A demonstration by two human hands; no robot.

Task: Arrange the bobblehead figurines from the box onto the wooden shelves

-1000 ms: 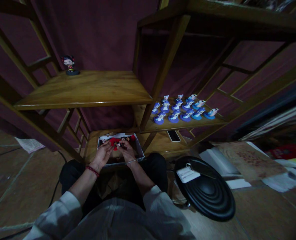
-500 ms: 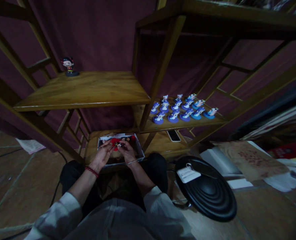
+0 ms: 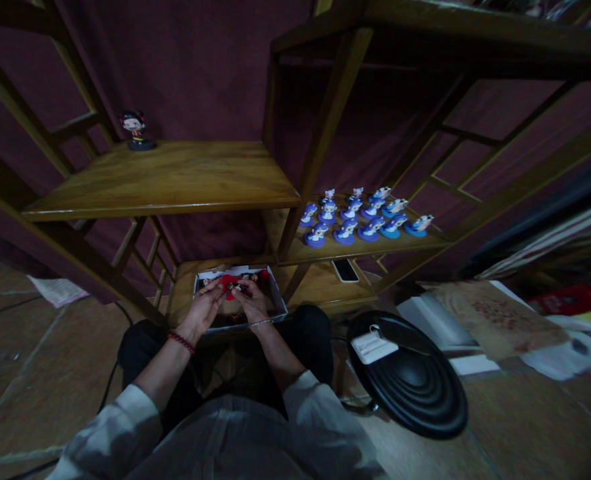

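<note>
Over an open white-edged box [image 3: 281,293] on the low shelf, my two hands meet around a small figurine [image 3: 230,288] with a red rounded part and dark and gold bits. My left hand [image 3: 206,305], with a red bead bracelet at the wrist, closes on its red side. Fingers of my right hand [image 3: 252,301] pinch its darker side from the right; a thin bracelet circles that wrist. Other dark-haired figurines [image 3: 249,277] lie in the box behind my fingers, partly hidden. The held figurine's details are too small and dim to make out.
A dark-haired figurine [image 3: 135,131] stands on the upper left shelf [image 3: 175,177]. Several purple and blue figurines [image 3: 346,231] stand in rows on the right shelf. Below them lies a phone [image 3: 345,270]. A black round stool [image 3: 415,380] bearing a white case [image 3: 374,346] is at my right.
Both hands stay over the box with the figurine, the fingers shifting only slightly. The whole view has drifted a little.
</note>
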